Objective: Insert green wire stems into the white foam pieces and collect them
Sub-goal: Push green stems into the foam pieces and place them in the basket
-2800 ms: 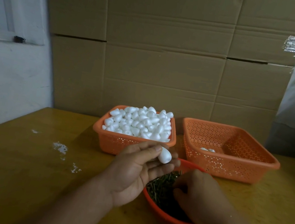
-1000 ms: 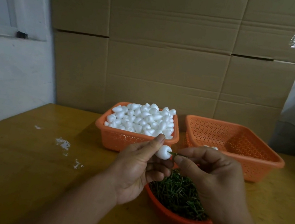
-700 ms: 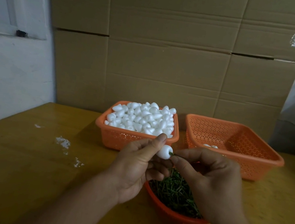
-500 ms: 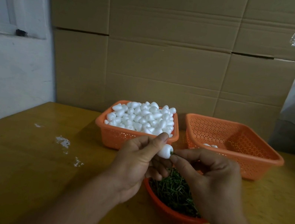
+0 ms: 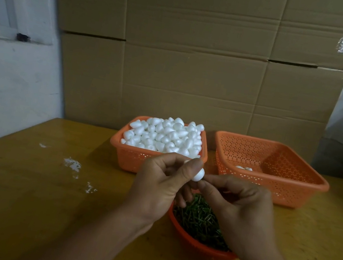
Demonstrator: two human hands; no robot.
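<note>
On the far left of the wooden table [image 5: 19, 195] lie a few white crumbs [image 5: 72, 164]. Moving right, a square orange basket [image 5: 129, 157] is heaped with white foam pieces [image 5: 165, 134]. In front of it, your left hand [image 5: 161, 187] pinches one foam piece [image 5: 198, 174] between thumb and curled fingers, raised above the table. Your right hand [image 5: 237, 206] meets it, fingertips [image 5: 203, 183] pressed against the foam's right end. They look pinched on a wire stem, but the stem itself is hidden, so how deep it sits cannot be told.

Below your hands, a round red bowl [image 5: 192, 245] holds a tangle of green wire stems [image 5: 196, 219]. To the right stands a second orange basket [image 5: 270, 187], with only a few finished pieces [image 5: 243, 168] in it.

The foam is likely very light, soft and easily dented, so hold it gently around its widest part. The stem is probably thin and bendable; take it close to the tip and push straight.
</note>
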